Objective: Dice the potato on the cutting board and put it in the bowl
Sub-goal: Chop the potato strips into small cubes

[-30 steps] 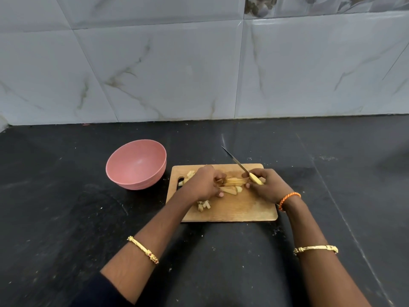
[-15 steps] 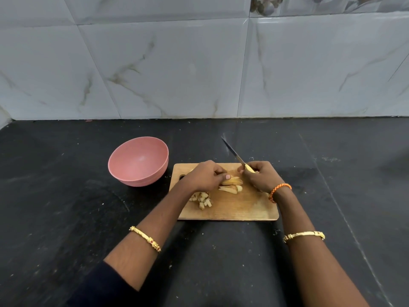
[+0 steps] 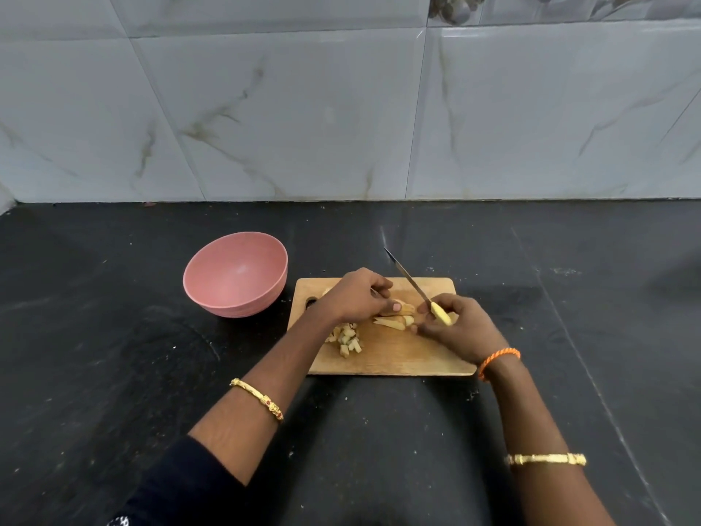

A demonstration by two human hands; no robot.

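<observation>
A wooden cutting board (image 3: 425,358) lies on the black counter. Long potato strips (image 3: 394,321) lie in its middle, and a small heap of diced potato pieces (image 3: 347,341) sits near its left front. My left hand (image 3: 358,296) curls over the left end of the strips and holds them down with thumb and fingers. My right hand (image 3: 455,328) grips a knife (image 3: 411,282) by its yellow handle, the blade pointing away and up to the left, lifted off the strips. The pink bowl (image 3: 235,275) stands left of the board, with nothing visible inside.
The black stone counter (image 3: 113,354) stretches to both sides and toward me. A tiled marble-look wall (image 3: 303,108) rises right behind it. A dark handle slot (image 3: 311,301) shows at the board's left end.
My right hand has drawn the knife slightly toward me and to the right. The left hand still holds the strips in about the same spot.
</observation>
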